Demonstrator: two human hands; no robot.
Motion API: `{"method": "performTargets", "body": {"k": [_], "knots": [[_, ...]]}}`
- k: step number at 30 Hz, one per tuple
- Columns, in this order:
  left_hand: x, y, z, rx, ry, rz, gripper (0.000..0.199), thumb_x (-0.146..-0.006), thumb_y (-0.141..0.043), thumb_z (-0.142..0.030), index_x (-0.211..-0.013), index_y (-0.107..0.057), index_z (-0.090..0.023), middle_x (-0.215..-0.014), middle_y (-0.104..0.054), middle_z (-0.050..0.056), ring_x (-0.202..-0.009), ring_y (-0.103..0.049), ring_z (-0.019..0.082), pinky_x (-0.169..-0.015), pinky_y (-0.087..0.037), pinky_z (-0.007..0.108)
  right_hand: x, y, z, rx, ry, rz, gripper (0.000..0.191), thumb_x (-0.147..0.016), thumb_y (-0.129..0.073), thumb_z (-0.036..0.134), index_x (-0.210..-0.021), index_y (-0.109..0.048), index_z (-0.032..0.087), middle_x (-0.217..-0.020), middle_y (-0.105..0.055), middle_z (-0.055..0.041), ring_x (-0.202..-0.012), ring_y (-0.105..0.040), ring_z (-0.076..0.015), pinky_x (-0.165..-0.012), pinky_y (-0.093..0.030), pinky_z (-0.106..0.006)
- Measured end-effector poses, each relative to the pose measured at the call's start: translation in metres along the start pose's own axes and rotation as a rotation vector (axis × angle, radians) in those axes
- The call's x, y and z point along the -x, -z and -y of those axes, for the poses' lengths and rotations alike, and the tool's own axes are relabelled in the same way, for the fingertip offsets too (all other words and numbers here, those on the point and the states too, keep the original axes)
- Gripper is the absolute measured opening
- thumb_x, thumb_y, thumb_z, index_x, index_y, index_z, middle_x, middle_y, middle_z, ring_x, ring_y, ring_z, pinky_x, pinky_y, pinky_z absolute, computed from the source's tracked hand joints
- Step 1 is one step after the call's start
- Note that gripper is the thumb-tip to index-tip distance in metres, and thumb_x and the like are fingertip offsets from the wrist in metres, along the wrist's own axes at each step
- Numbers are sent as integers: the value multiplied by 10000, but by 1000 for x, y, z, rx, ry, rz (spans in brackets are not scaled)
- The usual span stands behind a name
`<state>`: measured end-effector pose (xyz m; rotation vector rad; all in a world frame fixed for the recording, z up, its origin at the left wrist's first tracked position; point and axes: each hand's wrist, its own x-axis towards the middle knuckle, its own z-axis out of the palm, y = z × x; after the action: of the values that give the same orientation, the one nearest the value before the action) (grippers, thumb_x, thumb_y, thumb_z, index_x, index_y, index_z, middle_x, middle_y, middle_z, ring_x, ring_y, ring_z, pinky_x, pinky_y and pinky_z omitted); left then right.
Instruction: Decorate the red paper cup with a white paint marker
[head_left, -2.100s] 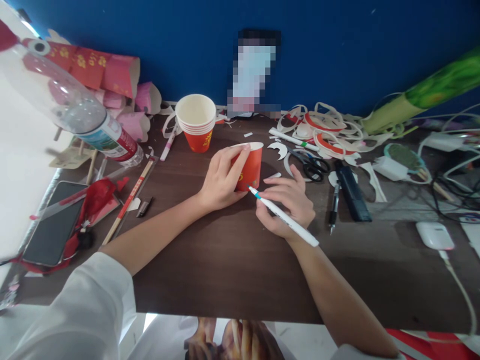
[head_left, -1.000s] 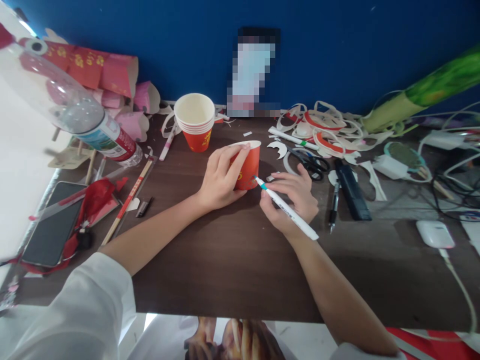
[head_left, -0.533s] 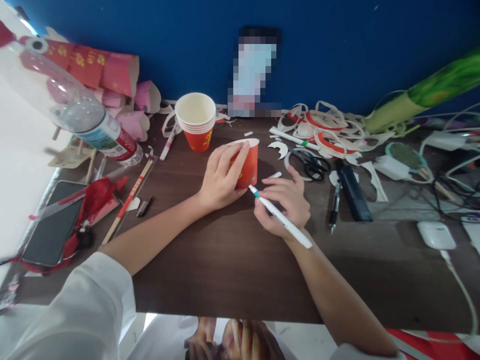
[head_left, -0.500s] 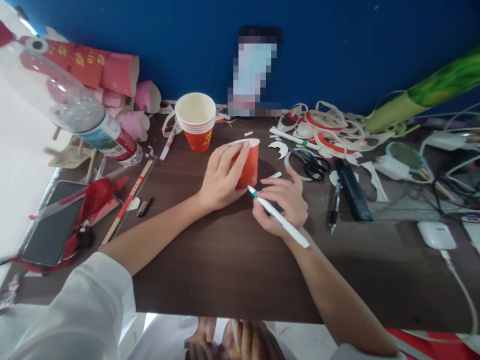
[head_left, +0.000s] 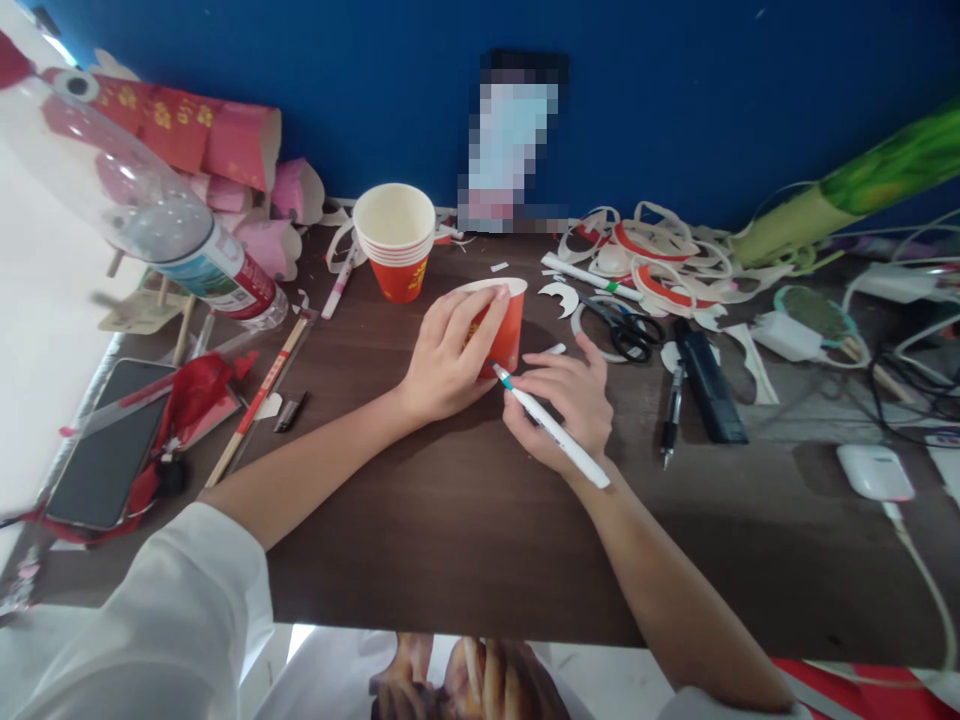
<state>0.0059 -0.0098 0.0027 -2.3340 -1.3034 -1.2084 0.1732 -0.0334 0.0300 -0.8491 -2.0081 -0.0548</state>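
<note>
L hand (head_left: 448,360) is gripping the red cup (head_left: 504,325) w/ the rim tilting; R hand (head_left: 564,398) is pinching the pen (head_left: 550,427), tip at the cup's lower wall — best bracing the wrist on the worktop (head_left: 465,520).

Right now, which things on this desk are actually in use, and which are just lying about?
In use: red paper cup, gripped by the left hand; white pen, held by the right hand, tip at the cup's side.

Lying about: stack of paper cups, scissors, smartphone, plastic bottle.

Nearer than the red cup (head_left: 508,325) the dark table (head_left: 465,540) lies bare, while scissors (head_left: 626,330) crowd its right and stacked cups (head_left: 396,240) stand behind-left.
</note>
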Motion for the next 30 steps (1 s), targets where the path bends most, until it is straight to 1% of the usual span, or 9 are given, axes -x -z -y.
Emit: {"method": "performTargets", "body": {"k": [5, 9, 14, 17, 20, 22, 26, 30], "knots": [[0, 1, 1, -5, 1, 12, 620, -880, -496, -410, -1403, -323, -123, -1332, -497, 198, -1267, -444, 314, -1077, -326, 489, 0, 0, -1, 25, -20, -34, 198, -689, -658, 112, -801, -563, 245, -725, -709, 48, -761, -712, -195, -1017, -419, -548], [-1, 3, 2, -34, -32, -11, 639, -864, -522, -391, -1403, -320, -113, -1307, -515, 198, -1239, -468, 311, -1056, -353, 479, 1, 0, -2, 26, -35, -59, 179, -694, -649, 120, -787, -563, 245, -695, -697, 51, -749, -711, -195, -1005, -431, -548], [-1, 2, 3, 3, -23, 0, 646, -870, -511, -410, -1412, -313, -120, -1316, -506, 202, -1250, -459, 314, -1067, -334, 495, 2, -1, -4, 9, -53, -81, 196, -670, -667, 113, -784, -568, 237, -697, -691, 42, -754, -708, -199, -1006, -429, -556], [-1, 2, 3, 15, -20, 8, 671, -863, -517, -414, -1423, -287, -126, -1324, -497, 201, -1258, -449, 318, -1074, -325, 500, 3, -1, -4, 9, -68, -72, 179, -675, -659, 125, -783, -569, 235, -705, -688, 41, -750, -709, -200, -1009, -427, -563], [-1, 3, 3, 31, -17, 21, 712, -844, -545, -377, -1436, -243, -118, -1331, -484, 206, -1269, -434, 320, -1086, -309, 504, 3, 2, -3, -12, -72, -72, 158, -687, -643, 134, -783, -566, 233, -713, -685, 40, -749, -711, -202, -999, -436, -571], [-1, 3, 2, 46, 1, 39, 734, -834, -559, -365, -1442, -219, -130, -1345, -465, 205, -1288, -409, 329, -1096, -285, 525, 2, 4, -1, -47, -75, -104, 159, -690, -639, 131, -788, -566, 233, -709, -680, 39, -747, -712, -206, -988, -445, -577], [-2, 3, 1, 73, 53, 59, 774, -820, -579, -366, -1452, -178, -171, -1369, -398, 199, -1348, -310, 373, -1096, -235, 587, -1, 6, 0, -84, -113, -146, 153, -713, -634, 143, -810, -562, 238, -711, -672, 31, -731, -711, -212, -982, -447, -586], [-2, 3, 0, 148, 89, 117, 831, -801, -599, -372, -1465, -136, -185, -1417, -265, 203, -1355, -289, 360, -1085, -304, 527, 0, 6, -2, -149, -121, -178, 101, -761, -588, 148, -819, -564, 226, -709, -674, 20, -700, -706, -198, -981, -439, -592]]}}
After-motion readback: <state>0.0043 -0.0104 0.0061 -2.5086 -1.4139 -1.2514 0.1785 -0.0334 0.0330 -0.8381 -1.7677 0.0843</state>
